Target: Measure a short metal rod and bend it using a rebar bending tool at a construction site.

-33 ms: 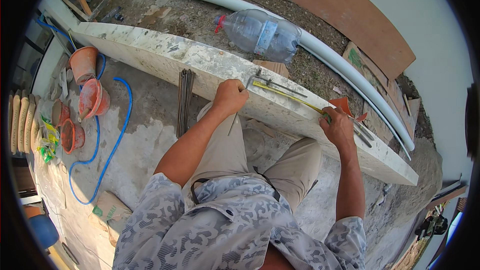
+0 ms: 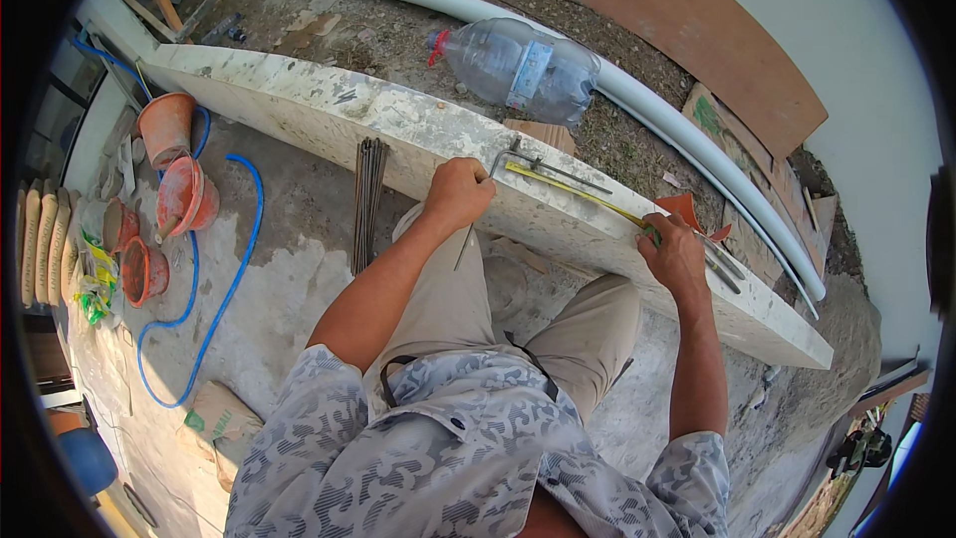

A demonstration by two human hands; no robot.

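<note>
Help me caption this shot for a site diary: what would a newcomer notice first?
The long pale slab running across the middle, with both hands on it: the left hand holds a thin metal rod, the right hand pins a yellow tape. Beyond it lies a big clear plastic bottle against a white pipe.

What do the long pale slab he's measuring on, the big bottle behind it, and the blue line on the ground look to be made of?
Slab: likely stone or terrazzo, pale, speckled, matte. Bottle: clear plastic, see-through and ribbed. Blue line: probably a flexible plastic or rubber hose, since it curves loosely. The left hand and right hand hold a yellow tape across the slab.
</note>
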